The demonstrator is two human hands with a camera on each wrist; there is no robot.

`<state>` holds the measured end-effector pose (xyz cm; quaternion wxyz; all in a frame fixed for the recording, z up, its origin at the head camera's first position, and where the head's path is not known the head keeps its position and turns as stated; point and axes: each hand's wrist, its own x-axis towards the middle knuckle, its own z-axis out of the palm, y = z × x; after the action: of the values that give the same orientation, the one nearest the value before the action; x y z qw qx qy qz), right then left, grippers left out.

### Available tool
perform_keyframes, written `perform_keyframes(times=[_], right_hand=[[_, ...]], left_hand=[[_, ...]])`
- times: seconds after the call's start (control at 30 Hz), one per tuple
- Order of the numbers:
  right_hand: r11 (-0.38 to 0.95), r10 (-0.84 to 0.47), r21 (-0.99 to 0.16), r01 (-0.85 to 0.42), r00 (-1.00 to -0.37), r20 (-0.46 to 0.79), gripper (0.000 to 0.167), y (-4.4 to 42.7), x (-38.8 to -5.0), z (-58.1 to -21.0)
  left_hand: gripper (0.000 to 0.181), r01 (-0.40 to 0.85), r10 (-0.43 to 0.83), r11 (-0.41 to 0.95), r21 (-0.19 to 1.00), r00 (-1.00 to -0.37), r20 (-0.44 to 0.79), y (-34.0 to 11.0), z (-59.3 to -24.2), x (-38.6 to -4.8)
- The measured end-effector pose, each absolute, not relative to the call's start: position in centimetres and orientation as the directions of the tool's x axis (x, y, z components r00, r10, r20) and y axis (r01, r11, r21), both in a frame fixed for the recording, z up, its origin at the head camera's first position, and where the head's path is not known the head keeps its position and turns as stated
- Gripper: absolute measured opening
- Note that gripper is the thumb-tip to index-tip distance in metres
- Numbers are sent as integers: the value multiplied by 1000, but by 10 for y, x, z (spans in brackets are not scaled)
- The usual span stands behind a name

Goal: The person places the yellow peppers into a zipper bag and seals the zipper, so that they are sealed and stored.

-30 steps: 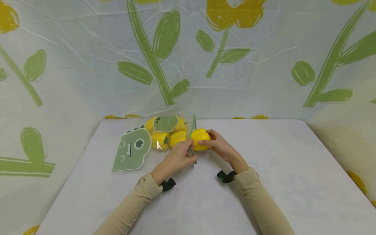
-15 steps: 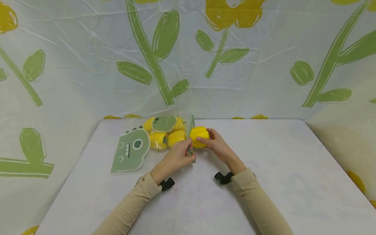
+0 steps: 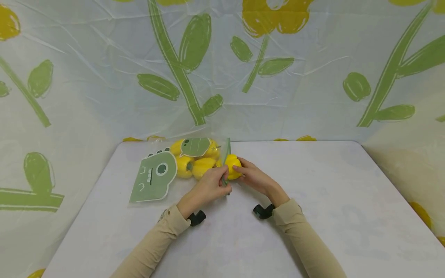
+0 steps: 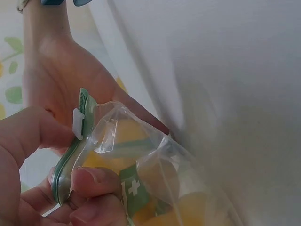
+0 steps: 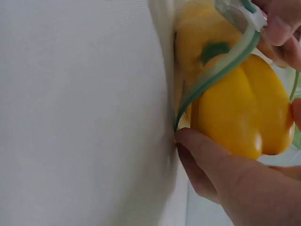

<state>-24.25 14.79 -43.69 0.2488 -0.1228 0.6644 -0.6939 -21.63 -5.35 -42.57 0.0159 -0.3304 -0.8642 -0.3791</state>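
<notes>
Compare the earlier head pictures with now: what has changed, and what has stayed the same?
The right hand has moved left, pushing the yellow bell pepper it holds partway into the mouth of the clear zip bag. The nearest bagged pepper has shifted slightly left. Nothing was let go; the left hand still pinches the bag's green edge.
</notes>
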Motion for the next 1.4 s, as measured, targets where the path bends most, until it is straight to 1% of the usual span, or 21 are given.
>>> perform_keyframes(times=[0.1, 0.2, 0.27, 0.33, 0.4, 0.47, 0.53, 0.63, 0.73, 0.9, 1.2, 1.4], right_hand=[[45, -449, -987, 152, -880, -156, 61, 144, -241, -440], [123, -409, -985, 121, -898, -161, 61, 141, -240, -441], [147, -430, -983, 112, -887, -166, 60, 142, -240, -440], [133, -466, -982, 131, -867, -178, 60, 146, -241, -437], [122, -470, -981, 154, -861, -194, 57, 151, -242, -435], [109, -442, -981, 162, -876, -194, 53, 157, -244, -434], [121, -379, -980, 156, -906, -191, 47, 161, -245, -435], [134, -303, -983, 128, -939, -164, 37, 164, -246, -438], [124, -264, -987, 97, -956, -127, 31, 163, -246, -440], [110, -274, -991, 70, -957, -98, 28, 159, -245, -442], [-12, -334, -984, 175, -929, -161, 32, 152, -244, -444], [-29, -410, -971, 235, -889, -203, 36, 143, -240, -444]], left_hand=[[20, 593, 566, 484, 644, -773, 286, -54, -426, -216], [19, 602, 575, 481, 638, -766, 289, -54, -426, -217], [20, 600, 574, 483, 638, -767, 288, -54, -425, -217], [21, 592, 567, 485, 643, -773, 285, -54, -425, -217], [22, 586, 561, 480, 652, -777, 285, -54, -424, -217], [22, 585, 558, 473, 658, -778, 290, -54, -423, -218], [22, 590, 559, 466, 659, -774, 297, -54, -423, -218], [22, 588, 558, 464, 662, -775, 297, -54, -422, -217], [24, 582, 562, 466, 666, -776, 286, -54, -422, -217], [24, 584, 568, 470, 662, -774, 279, -55, -423, -218], [21, 582, 575, 466, 666, -772, 272, -56, -423, -218], [19, 596, 585, 453, 663, -760, 283, -56, -424, -218]])
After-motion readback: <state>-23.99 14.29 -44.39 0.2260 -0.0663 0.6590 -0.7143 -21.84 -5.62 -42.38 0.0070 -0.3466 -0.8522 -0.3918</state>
